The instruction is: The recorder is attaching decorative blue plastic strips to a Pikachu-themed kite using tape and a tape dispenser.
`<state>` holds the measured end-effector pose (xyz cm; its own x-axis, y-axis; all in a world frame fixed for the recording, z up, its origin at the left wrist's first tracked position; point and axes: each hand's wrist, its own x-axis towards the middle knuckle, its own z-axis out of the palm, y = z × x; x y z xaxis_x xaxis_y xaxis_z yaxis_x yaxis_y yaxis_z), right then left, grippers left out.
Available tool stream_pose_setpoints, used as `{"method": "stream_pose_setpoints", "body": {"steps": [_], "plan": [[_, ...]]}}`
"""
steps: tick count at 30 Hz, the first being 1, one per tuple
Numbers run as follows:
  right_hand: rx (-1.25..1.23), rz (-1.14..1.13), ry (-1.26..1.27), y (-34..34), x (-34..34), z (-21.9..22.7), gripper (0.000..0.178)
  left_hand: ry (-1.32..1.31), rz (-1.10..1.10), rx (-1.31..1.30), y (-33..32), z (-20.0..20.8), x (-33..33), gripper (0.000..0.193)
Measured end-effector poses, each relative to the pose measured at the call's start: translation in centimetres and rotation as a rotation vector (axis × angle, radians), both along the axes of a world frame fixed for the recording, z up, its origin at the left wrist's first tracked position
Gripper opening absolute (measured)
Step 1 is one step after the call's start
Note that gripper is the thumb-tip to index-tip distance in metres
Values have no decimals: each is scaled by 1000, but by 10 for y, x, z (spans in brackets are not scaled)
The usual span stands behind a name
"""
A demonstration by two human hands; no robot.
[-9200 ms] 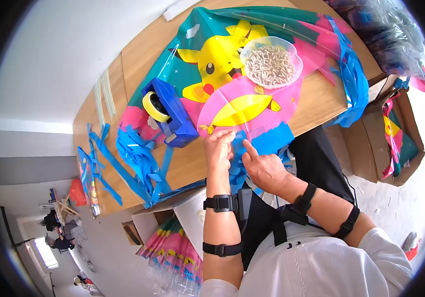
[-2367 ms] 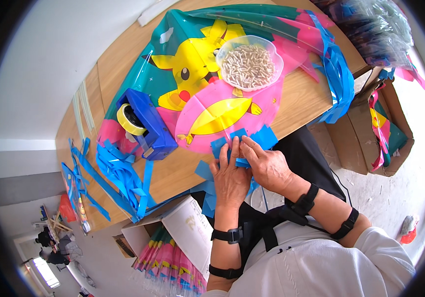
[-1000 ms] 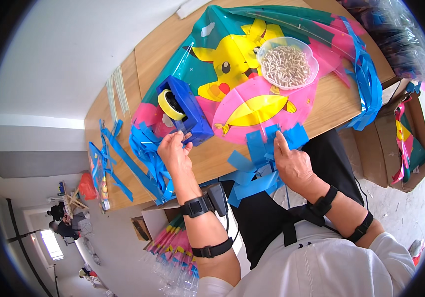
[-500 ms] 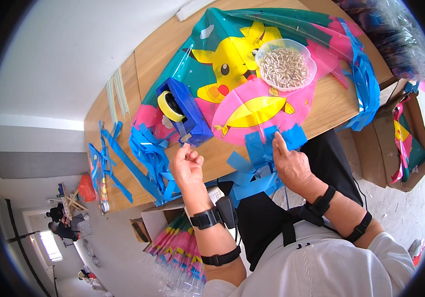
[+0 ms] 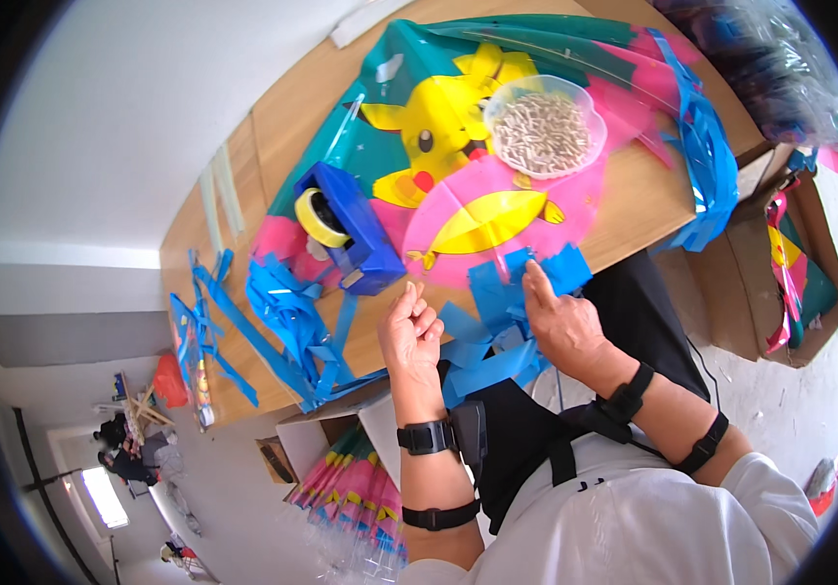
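Observation:
A kite of thin sheet, printed with a yellow cartoon figure on green and pink, lies spread on the table. My right hand rests at its near edge, with the index finger stretched onto blue ribbon strips and the other fingers curled. Left of it, my left hand is closed in a pinch just above the table edge; what the fingertips hold, if anything, is too small to make out. Close by that hand stands a blue tape dispenser with a yellowish roll of tape.
A clear plastic tub of small pale tubes sits on the kite. Blue ribbon bundles hang at the table's left and right. Cardboard boxes with printed sheets stand below. Thin white rods lie at the far left.
My left hand has moved right, away from the tape dispenser's cutting end and toward my right hand. The right index finger stays on the blue strips. The whole view has shifted slightly.

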<state>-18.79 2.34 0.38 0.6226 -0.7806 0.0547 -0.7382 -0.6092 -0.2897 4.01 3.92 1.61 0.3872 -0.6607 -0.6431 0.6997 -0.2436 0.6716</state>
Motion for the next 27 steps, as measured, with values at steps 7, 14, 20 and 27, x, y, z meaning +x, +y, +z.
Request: {"method": "stream_pose_setpoints", "body": {"steps": [7, 14, 20, 27], "plan": [[68, 4, 32, -3, 0, 4, 49, -1, -384, -15, -33, 5, -60, 21], [62, 2, 38, -3, -2, 2, 50, -130, -438, 71, -49, 0, -77, 17], [5, 14, -20, -6, -4, -4, 45, -207, -433, 66, -53, -8, -79, 16], [1, 64, -58, -16, -10, 0, 36, -377, -411, 76, -55, -13, -88, 14]]}}
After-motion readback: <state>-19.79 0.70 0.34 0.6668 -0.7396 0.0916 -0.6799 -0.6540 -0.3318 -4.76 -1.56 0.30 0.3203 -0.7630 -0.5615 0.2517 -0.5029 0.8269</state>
